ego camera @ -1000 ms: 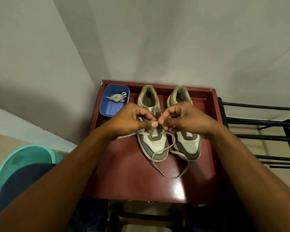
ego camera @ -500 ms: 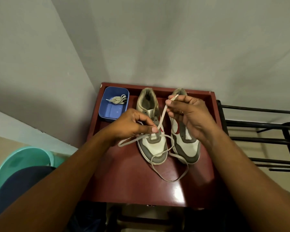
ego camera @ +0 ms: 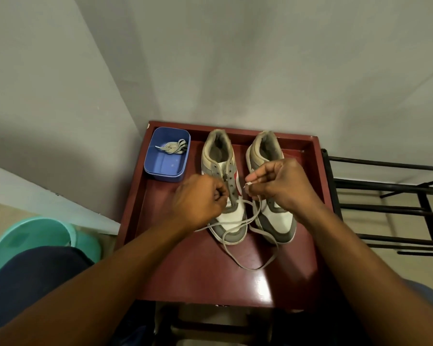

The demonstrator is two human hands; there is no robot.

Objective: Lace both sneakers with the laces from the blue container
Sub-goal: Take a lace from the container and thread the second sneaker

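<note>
Down from its raised pull of 0.5 s ago, the right hand [ego camera: 278, 186] now sits lower and closer to the person, over the front half of the right sneaker [ego camera: 266, 151]. Its thumb and forefinger pinch the pale tip of the lace [ego camera: 250, 268] in the gap between the 2 shoes. The left hand [ego camera: 200, 201] has shifted a little toward 12 o'clock and covers the 9 o'clock side of the left sneaker [ego camera: 218, 152] at the lower eyelets. Its fingers are curled in tight on the lace where a strand runs in from 3 o'clock.

Both sneakers stand side by side at the 12 o'clock half of the maroon table [ego camera: 210, 278], heels toward the wall and toes toward the person. The lace crosses the left sneaker's white toe, and 1 strand trails out under the left wrist toward 9 o'clock. The slack lies in a loose loop on the table at 6 o'clock of the toes. The upper eyelets of the left sneaker show no lace through them. How far the right sneaker is laced is hidden by the right hand.

At the table's 11 o'clock corner, just beside the left sneaker, sits the blue container [ego camera: 164, 176] with a bundled spare lace [ego camera: 171, 148] at its far end.

Off the table, a black metal rack [ego camera: 331, 176] stands at 3 o'clock, and a teal basin [ego camera: 30, 236] rests on the floor at 8 o'clock behind a dark-blue trouser leg [ego camera: 35, 275].
</note>
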